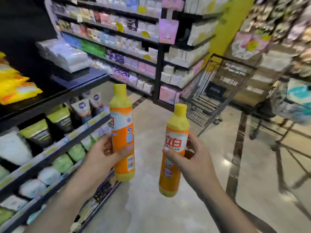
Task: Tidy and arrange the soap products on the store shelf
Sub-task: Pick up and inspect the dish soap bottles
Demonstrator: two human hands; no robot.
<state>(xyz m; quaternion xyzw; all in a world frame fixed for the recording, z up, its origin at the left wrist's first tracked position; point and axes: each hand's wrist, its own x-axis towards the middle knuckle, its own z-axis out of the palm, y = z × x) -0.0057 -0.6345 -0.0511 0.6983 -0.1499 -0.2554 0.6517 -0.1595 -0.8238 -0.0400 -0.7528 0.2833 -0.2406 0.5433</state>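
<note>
Left hand (102, 152) is wrapped around the lower body of one orange bottle (122, 132), and the right hand (193, 157) is wrapped around the label of a second bottle (173, 158), both held upright over the aisle floor. Rigid, smooth plastic and some liquid weight are judged likely, so a mid-body grip is favoured. Beyond, the store shelf (70, 137) is seen at left and a wire cart (217, 91) farther off.

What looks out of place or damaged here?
Nothing looks damaged or spilled. The left hand and the right hand each hold an upright orange bottle, caps on, over the aisle floor, not on a shelf.
</note>
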